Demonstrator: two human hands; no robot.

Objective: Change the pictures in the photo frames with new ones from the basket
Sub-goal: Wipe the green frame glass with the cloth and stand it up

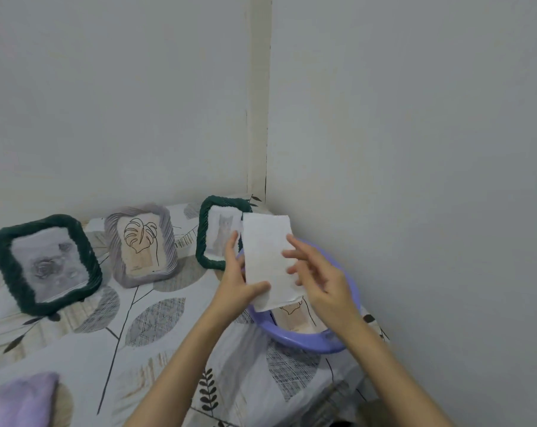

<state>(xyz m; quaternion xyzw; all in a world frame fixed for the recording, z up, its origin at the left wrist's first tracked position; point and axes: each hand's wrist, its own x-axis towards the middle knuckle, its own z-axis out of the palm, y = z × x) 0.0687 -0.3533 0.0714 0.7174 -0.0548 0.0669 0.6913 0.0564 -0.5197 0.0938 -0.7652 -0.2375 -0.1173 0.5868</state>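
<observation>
The left hand (239,277) pinches a white picture sheet (268,260) by its lower edge, held over the purple basket (307,340); the right hand (315,271) touches it with loose fingers. Left to right stand a dark green frame (45,263), a grey frame (141,245) and another green frame (219,231).

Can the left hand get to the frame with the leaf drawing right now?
Probably not right away. The left hand is busy pinching the white paper over the purple basket. Nothing blocks the way to the leaf frame on the bed; the hand would need to let go first.
</observation>
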